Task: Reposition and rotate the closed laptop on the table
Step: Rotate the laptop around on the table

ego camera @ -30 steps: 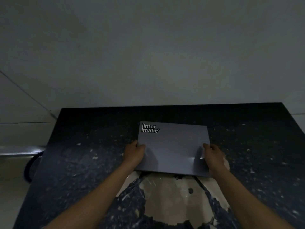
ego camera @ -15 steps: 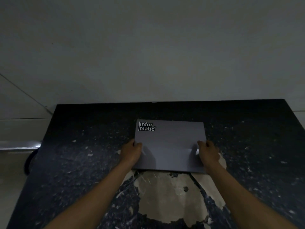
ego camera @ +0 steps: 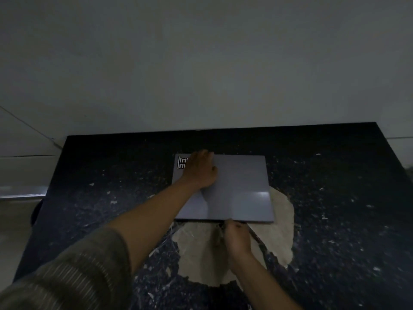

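The closed grey laptop (ego camera: 241, 186) lies flat in the middle of the dark speckled table (ego camera: 100, 180), with a white sticker at its far left corner. My left hand (ego camera: 201, 171) reaches across the lid, its fingers curled over the far edge beside the sticker, which it partly covers. My right hand (ego camera: 237, 237) is at the middle of the near edge, fingertips touching that edge from below. Whether the laptop is lifted off the table I cannot tell.
A large pale worn patch (ego camera: 277, 233) shows in the table top just under and in front of the laptop. A plain light wall (ego camera: 201, 63) runs right behind the table's far edge. The table's left edge drops to a floor.
Both hands left the laptop's sides: the left moved to the far edge, the right to the near edge. The laptop lies squarer to me than before.
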